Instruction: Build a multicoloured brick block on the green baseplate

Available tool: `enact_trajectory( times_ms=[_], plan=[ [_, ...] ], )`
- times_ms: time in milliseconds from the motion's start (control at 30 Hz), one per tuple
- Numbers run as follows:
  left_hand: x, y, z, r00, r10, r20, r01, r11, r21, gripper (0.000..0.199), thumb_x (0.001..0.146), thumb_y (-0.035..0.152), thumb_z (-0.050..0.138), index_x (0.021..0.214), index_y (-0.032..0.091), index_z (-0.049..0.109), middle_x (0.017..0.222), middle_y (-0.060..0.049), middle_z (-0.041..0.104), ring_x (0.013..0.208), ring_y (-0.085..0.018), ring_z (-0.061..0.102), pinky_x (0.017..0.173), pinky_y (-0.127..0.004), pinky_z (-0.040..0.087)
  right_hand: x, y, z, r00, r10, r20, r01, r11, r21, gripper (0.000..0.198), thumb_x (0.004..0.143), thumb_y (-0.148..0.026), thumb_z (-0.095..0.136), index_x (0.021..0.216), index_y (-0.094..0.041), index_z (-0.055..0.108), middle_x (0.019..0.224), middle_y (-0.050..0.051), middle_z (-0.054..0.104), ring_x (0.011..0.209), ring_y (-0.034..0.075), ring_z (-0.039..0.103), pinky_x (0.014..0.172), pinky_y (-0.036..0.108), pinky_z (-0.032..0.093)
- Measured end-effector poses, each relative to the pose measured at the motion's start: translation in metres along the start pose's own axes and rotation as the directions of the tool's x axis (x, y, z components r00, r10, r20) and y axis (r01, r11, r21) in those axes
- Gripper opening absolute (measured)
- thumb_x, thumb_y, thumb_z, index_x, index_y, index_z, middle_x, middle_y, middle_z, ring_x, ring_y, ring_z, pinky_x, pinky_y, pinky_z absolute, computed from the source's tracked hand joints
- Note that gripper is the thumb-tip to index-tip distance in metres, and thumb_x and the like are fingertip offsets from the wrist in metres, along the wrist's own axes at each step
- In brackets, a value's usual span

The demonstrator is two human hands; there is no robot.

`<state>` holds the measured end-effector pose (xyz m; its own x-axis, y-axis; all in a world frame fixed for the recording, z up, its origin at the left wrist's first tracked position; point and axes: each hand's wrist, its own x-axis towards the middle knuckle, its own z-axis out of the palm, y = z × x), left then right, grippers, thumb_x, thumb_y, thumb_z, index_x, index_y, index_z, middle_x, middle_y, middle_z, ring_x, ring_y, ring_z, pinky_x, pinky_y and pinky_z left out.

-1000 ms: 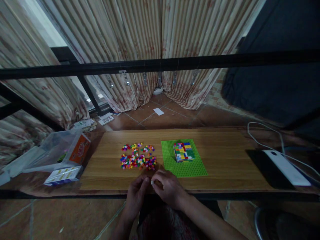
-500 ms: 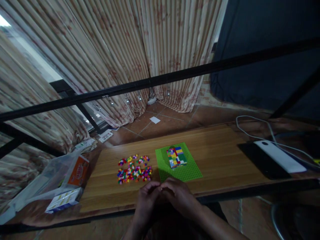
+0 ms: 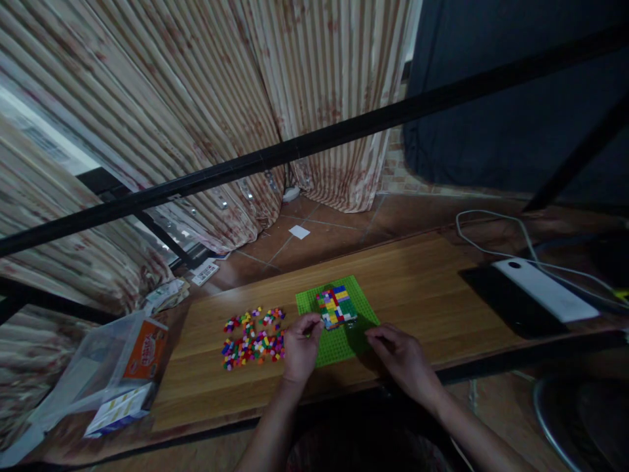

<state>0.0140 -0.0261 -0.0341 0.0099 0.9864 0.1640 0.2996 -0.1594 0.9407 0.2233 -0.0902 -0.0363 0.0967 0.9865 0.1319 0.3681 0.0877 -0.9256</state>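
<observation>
A block of stacked multicoloured toy bricks (image 3: 337, 305) stands on a green studded baseplate (image 3: 339, 351). My left hand (image 3: 301, 349) is over the baseplate's left side, thumb and forefinger pinched close to the stack's near left corner; whatever lies between the fingertips is too small to name. Off the baseplate's right edge, my right hand (image 3: 405, 359) holds its fingertips together in a pinch, and I cannot make out anything in them. Left of my left hand, loose small bricks (image 3: 253, 347) in many colours are spread in clusters on the wooden board.
The wooden board (image 3: 417, 282) carries all this. At its left are a clear plastic bin (image 3: 105, 347) with an orange package (image 3: 146, 349) and a white-and-blue box (image 3: 119, 410). To the right lie a black flat panel (image 3: 508, 305), a white device (image 3: 545, 288) and a cable. A dark rail crosses behind.
My hands, which were together in front of the baseplate, have separated. The left has moved forward to the brick stack, the right out to the right. The view has shifted slightly.
</observation>
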Motion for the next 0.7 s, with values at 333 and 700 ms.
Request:
enact_trajectory(
  times_ms=[333, 700],
  plan=[
    [0.007, 0.004, 0.005, 0.999, -0.031, 0.013, 0.031, 0.999, 0.026, 0.016, 0.076, 0.030, 0.067, 0.087, 0.018, 0.065, 0.087, -0.003, 0.071, 0.081, -0.016, 0.069, 0.079, -0.030, 0.056, 0.014, 0.013, 0.002, 1.000, 0.011, -0.024, -0.010, 0.999, 0.039, 0.023, 0.089, -0.037, 0.052, 0.088, -0.024, 0.071, 0.089, 0.005, 0.071, 0.084, 0.020, 0.067, 0.075, 0.032, 0.051],
    [0.015, 0.002, 0.006, 0.945, -0.323, 0.061, 0.327, 0.909, -0.257, 0.035, 0.059, 0.029, 0.079, 0.089, 0.017, 0.066, 0.075, 0.000, 0.066, 0.070, -0.013, 0.063, 0.070, -0.028, 0.052, 0.057, -0.018, 0.028, 0.983, 0.049, -0.178, -0.055, 0.998, -0.028, 0.033, 0.085, -0.040, 0.054, 0.108, -0.018, 0.065, 0.103, 0.010, 0.068, 0.084, 0.020, 0.063, 0.077, 0.035, 0.051]
  ],
)
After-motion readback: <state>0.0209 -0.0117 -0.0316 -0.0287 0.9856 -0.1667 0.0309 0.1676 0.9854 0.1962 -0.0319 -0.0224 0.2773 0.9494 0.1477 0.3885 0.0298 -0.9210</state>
